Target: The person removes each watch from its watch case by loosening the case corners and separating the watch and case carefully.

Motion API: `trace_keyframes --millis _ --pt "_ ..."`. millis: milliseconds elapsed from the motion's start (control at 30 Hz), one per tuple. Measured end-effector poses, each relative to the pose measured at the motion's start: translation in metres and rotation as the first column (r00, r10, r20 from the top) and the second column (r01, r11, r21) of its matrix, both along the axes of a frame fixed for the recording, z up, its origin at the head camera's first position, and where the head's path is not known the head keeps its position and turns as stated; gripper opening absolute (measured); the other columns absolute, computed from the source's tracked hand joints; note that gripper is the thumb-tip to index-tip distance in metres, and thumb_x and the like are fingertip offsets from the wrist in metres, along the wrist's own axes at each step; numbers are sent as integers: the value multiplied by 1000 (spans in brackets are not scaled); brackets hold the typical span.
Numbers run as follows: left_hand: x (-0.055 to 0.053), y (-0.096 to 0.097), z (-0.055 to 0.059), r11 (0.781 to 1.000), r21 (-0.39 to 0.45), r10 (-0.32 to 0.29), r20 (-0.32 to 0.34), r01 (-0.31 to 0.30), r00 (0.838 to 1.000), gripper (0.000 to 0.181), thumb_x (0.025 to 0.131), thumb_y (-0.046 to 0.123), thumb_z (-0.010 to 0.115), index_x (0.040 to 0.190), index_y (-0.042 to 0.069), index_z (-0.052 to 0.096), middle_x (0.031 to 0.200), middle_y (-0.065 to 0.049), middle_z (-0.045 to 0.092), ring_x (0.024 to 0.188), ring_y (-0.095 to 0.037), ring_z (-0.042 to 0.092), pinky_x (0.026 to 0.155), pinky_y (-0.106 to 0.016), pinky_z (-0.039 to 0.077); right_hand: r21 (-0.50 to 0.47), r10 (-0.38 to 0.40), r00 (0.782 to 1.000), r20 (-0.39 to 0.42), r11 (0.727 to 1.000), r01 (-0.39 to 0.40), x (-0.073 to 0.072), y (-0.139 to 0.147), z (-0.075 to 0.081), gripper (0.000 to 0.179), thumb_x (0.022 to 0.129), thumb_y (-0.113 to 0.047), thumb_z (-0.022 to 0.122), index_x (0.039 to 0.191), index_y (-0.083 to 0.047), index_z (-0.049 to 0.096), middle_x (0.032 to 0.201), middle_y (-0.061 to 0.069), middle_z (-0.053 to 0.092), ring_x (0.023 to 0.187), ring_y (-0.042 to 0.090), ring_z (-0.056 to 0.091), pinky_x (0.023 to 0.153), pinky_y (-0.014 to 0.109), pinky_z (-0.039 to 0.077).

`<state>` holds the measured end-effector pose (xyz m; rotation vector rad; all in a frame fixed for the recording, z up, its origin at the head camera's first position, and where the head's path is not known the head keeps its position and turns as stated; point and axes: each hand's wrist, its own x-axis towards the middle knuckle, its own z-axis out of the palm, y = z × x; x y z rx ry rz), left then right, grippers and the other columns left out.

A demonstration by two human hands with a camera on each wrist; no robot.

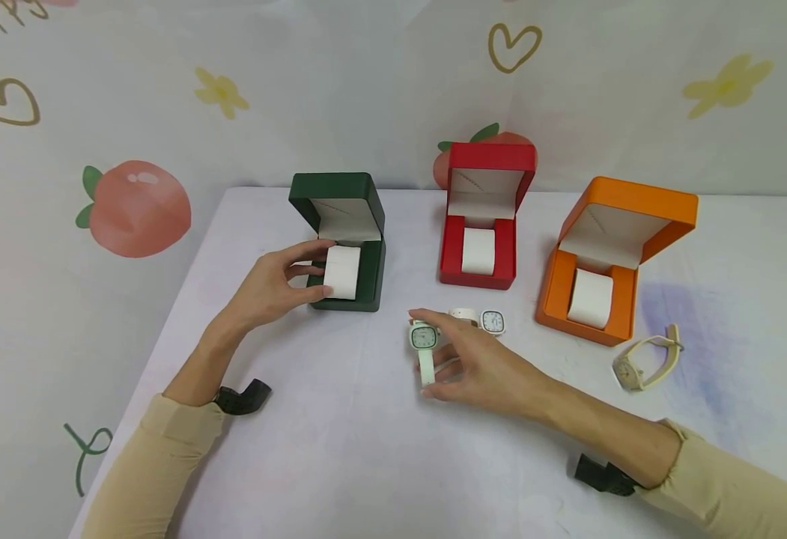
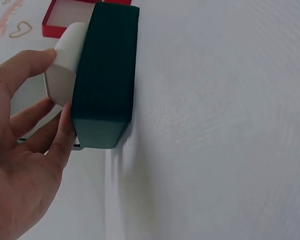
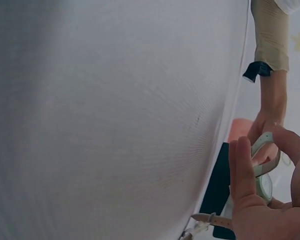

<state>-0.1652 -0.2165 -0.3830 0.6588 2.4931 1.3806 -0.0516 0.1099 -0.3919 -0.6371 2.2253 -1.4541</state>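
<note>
My left hand (image 1: 272, 288) pinches the white cushion (image 1: 342, 272) at the open green watch box (image 1: 370, 281). In the left wrist view, the cushion (image 2: 65, 65) sticks out past the box's dark green side (image 2: 106, 65), with the thumb on one side and fingers on the other. Right of it, above the table, my right hand (image 1: 494, 370) holds a pale green watch (image 1: 424, 337) by its strap ends between thumb and fingers. Its dial faces up in the head view. Beyond that hand lie a watch with a square white dial (image 1: 493, 322) and a white band (image 1: 463, 314), partly hidden.
A red watch box (image 1: 448, 254) and an orange one (image 1: 551, 299) stand with lids raised, each holding a white cushion. A cream watch (image 1: 627, 372) lies on its side at the right. A patterned cloth wall (image 1: 366, 90) rises behind the table.
</note>
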Motion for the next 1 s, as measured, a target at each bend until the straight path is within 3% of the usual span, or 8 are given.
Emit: trace_keyframes --millis 267,733,1000 --pt "-1 0 1 991 -126 29 -74 -38 997 60 84 12 80 139 16 58 123 -7 60 95 -20 55 74 -24 45 84 9 1000 -23 996 -7 0 -1 0 88 77 -13 86 151 -16 38 116 1 57 89 9 67 78 24 57" --pt "-2 -2 -1 988 -148 29 -49 -36 998 61 83 14 80 140 16 57 108 -10 60 88 -23 58 72 -23 43 171 76 991 -106 984 -57 -3 -7 -6 83 79 -21 86 148 -13 41 88 -8 64 74 4 62 72 23 55" --pt "-3 0 -2 988 -151 32 -42 -38 999 61 83 14 81 139 17 57 111 -10 59 91 -23 57 75 -25 44 202 85 988 -132 978 -58 -3 -10 -9 81 78 -24 86 146 -12 42 84 -8 63 73 5 60 69 22 52"
